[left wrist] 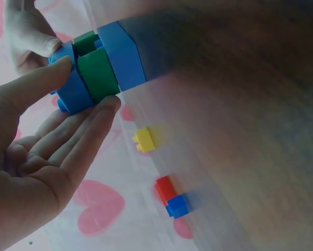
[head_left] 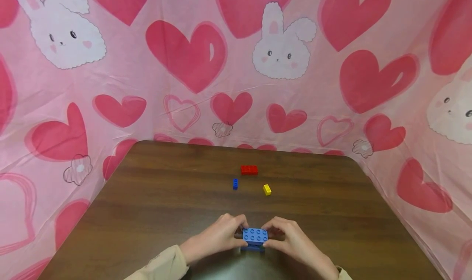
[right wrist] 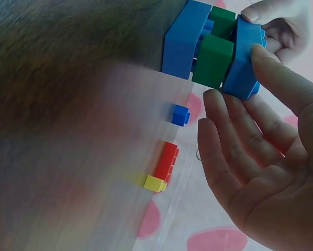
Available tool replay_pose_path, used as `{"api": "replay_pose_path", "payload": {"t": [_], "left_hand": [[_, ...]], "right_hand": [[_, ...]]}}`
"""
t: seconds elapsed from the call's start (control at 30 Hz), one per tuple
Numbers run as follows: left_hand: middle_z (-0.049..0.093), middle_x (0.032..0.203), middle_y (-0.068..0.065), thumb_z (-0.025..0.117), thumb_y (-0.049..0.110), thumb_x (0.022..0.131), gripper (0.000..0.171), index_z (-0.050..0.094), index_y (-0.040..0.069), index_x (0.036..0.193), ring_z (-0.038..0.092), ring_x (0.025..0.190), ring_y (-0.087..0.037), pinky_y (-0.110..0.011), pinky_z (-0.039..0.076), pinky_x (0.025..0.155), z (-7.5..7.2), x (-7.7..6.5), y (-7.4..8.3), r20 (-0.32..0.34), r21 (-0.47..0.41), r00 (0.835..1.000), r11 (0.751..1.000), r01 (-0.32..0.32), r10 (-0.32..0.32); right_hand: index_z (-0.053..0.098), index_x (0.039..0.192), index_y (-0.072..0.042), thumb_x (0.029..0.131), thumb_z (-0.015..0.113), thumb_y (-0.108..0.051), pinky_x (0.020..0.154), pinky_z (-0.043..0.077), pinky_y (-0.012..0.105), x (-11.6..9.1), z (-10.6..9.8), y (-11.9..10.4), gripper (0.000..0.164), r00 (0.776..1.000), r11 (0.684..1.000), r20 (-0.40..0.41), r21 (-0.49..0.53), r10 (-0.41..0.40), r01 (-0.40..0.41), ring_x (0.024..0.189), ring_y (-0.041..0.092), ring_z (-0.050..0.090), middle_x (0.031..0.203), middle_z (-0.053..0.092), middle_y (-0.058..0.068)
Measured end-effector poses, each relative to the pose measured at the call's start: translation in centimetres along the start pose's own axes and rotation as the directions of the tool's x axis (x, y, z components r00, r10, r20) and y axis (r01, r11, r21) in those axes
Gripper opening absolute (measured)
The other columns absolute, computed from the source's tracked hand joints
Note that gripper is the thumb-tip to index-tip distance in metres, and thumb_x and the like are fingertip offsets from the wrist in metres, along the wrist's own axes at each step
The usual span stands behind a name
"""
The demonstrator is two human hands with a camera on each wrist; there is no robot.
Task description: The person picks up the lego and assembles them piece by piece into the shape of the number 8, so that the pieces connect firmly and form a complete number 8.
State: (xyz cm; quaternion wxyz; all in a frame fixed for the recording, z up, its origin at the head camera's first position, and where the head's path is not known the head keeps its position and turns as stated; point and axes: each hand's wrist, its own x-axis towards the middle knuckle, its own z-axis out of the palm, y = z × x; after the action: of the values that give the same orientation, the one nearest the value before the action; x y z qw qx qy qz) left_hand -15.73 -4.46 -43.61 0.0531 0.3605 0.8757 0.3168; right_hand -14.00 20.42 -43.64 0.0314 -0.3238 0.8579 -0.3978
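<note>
From my remote seat, I see a pink backdrop (head_left: 173, 95) of hearts and rabbits behind a dark wooden table (head_left: 166, 181). At the near edge of view, a person's left hand (head_left: 219, 234) and right hand (head_left: 293, 238) face each other across a small brick stack.

Between them is the upper blue brick (head_left: 255, 235), studs up, its long axis running left to right from one hand to the other. Each hand pinches its own end, thumb on the near side and fingers on the far side, parted only by the brick's width. Neither hand is nearer; both touch it.

Directly below, the wrist views show a green brick (left wrist: 97, 76) and a second green brick (left wrist: 85, 44), with a gap between them, above the lower blue brick (left wrist: 124, 57) on the table. I cannot tell whether the upper brick is pressed fully home.

Beyond the stack, well apart from the fingers, lies a red brick (head_left: 249, 170), also lengthwise left to right. Smaller pieces lie nearer: a small blue brick (head_left: 235, 184) towards the left, a yellow brick (head_left: 267, 190) towards the right.
</note>
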Motion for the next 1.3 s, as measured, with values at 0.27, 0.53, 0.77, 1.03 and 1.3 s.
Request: {"api": "replay_pose_path", "payload": {"t": [0.27,0.53,0.77,1.03,1.3], "left_hand": [[0.076,0.091,-0.002,0.084,0.019,0.078,0.028,0.066,0.009,0.096,0.068,0.079,-0.001,-0.007,0.049,0.066,0.0,0.2,0.0,-0.007,0.028,1.0,1.0,0.006,-0.006],[0.074,0.091,-0.001,0.084,0.02,0.079,0.029,0.063,0.01,0.097,0.067,0.079,-0.001,-0.007,0.049,0.065,-0.3,0.2,-0.2,0.005,0.03,1.0,1.0,0.004,-0.005],[0.075,0.094,-0.002,0.084,0.02,0.078,0.031,0.061,0.011,0.097,0.068,0.08,-0.001,-0.007,0.049,0.065,-0.8,0.4,-0.5,0.04,-0.012,0.999,0.999,-0.033,0.033],[0.075,0.107,-0.01,0.083,0.027,0.081,0.04,0.067,0.004,0.11,0.073,0.092,-0.018,-0.021,0.058,0.078,-2.6,0.8,-1.7,0.032,-0.084,0.999,0.996,-0.037,0.04],[0.074,0.11,-0.015,0.081,0.024,0.082,0.038,0.068,0.004,0.112,0.072,0.097,-0.028,-0.034,0.06,0.081,-3.8,1.9,-3.5,-0.069,-0.1,0.998,0.995,-0.003,-0.004]], "right_hand": [[0.069,0.107,-0.013,0.087,0.074,-0.031,0.073,0.058,0.025,0.3,-0.1,0.3,0.027,0.999,0.999,0.009,-0.015,0.04,-0.04,0.084,0.008,0.067,0.099,0.071,0.004],[0.068,0.109,-0.011,0.088,0.074,-0.032,0.075,0.057,0.021,0.6,-0.2,0.5,0.03,0.993,0.994,0.05,-0.025,0.104,-0.102,0.086,0.003,0.064,0.102,0.07,0.003],[0.067,0.111,-0.013,0.089,0.073,-0.033,0.078,0.058,0.025,0.7,-0.4,0.5,0.03,0.991,0.993,0.068,-0.048,0.112,-0.109,0.09,0.01,0.067,0.104,0.07,0.002],[0.067,0.111,-0.013,0.089,0.073,-0.034,0.078,0.058,0.026,0.8,-0.6,0.4,0.031,0.988,0.99,0.075,-0.051,0.133,-0.13,0.091,0.012,0.067,0.105,0.069,0.003],[0.066,0.111,-0.012,0.089,0.073,-0.033,0.077,0.057,0.022,0.6,-0.5,0.6,0.032,0.989,0.992,0.076,-0.031,0.125,-0.123,0.089,0.008,0.067,0.105,0.069,0.004]]}}
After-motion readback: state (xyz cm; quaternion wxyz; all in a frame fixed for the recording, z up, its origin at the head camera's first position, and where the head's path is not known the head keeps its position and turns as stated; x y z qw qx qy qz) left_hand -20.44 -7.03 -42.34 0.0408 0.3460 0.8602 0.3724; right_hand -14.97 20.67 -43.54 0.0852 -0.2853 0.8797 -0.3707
